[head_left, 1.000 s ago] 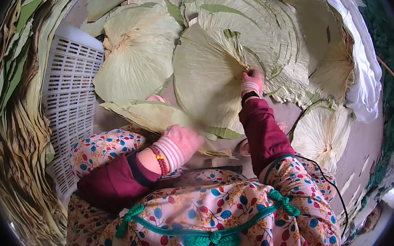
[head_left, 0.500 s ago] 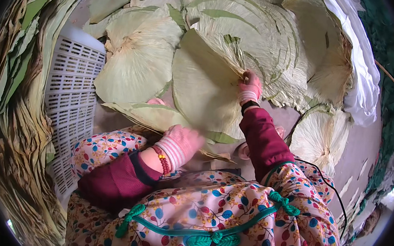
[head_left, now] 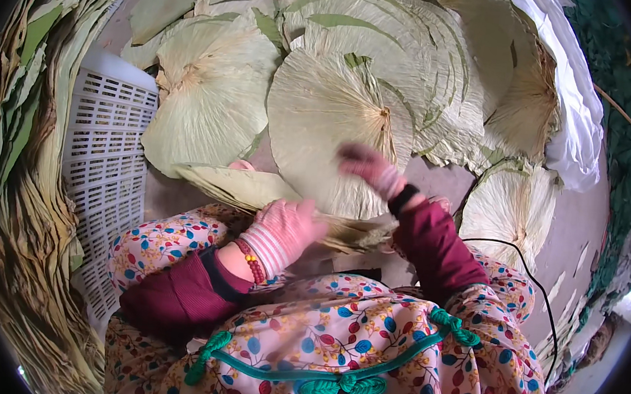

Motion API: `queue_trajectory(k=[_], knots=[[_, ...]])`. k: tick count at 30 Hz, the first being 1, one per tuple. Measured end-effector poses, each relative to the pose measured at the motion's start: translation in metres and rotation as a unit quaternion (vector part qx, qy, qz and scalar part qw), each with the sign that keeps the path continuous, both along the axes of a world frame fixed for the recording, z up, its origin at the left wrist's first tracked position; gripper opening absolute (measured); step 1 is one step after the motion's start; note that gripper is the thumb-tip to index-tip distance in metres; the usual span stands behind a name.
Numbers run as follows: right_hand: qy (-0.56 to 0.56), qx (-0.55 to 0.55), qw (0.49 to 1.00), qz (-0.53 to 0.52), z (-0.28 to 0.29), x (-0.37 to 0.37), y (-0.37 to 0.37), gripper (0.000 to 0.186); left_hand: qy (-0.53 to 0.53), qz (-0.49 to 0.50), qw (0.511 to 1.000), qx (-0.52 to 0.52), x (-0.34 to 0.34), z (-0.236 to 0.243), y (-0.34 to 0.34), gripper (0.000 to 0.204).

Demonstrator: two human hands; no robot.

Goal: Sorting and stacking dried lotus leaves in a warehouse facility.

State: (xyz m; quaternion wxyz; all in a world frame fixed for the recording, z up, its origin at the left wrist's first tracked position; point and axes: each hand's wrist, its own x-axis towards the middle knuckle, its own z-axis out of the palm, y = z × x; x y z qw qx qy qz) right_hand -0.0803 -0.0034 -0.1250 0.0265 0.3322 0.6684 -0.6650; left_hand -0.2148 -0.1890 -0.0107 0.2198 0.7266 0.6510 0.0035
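Note:
My left hand (head_left: 283, 228), in a pink-and-white striped fingerless glove, is closed on the folded dried lotus leaves (head_left: 237, 188) over my lap. Just above a round, pale green dried lotus leaf (head_left: 319, 115) lying spread on the pile, my right hand (head_left: 369, 164) is blurred by motion. Its fingers look stretched out, and nothing shows in them. The ends of the folded leaves (head_left: 353, 234) stick out to the right of my left hand, whose fingertips are partly hidden.
More flattened dried leaves (head_left: 216, 87) lie across the floor ahead. At the left stand a white slatted plastic crate (head_left: 111, 134) and a tall stack of folded leaves (head_left: 25, 209). White sheeting (head_left: 581, 115) lies at the far right, and a black cord (head_left: 543, 292) runs by my right knee.
My right hand has let go of the round leaf's stem centre and moved left and nearer to me. The leaf, lifted and folded before, now lies flat. My left hand stays nearly in place.

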Motion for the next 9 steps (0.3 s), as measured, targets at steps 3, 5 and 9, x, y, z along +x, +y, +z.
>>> queue_trajectory(k=[3,5,9], knots=[[-0.166,0.405,0.889,-0.132,-0.048,0.000,0.054,0.058,0.017,-0.050,0.998,0.033,0.004,0.001,-0.003,0.032],[-0.219,0.366,0.895,-0.130,-0.063,0.001,0.069,0.055,0.020,-0.058,0.997,0.039,0.008,-0.003,-0.006,0.029],[-0.305,0.288,0.898,-0.134,-0.097,-0.003,0.071,0.064,0.035,-0.102,0.993,-0.054,0.011,-0.016,-0.014,0.013]])
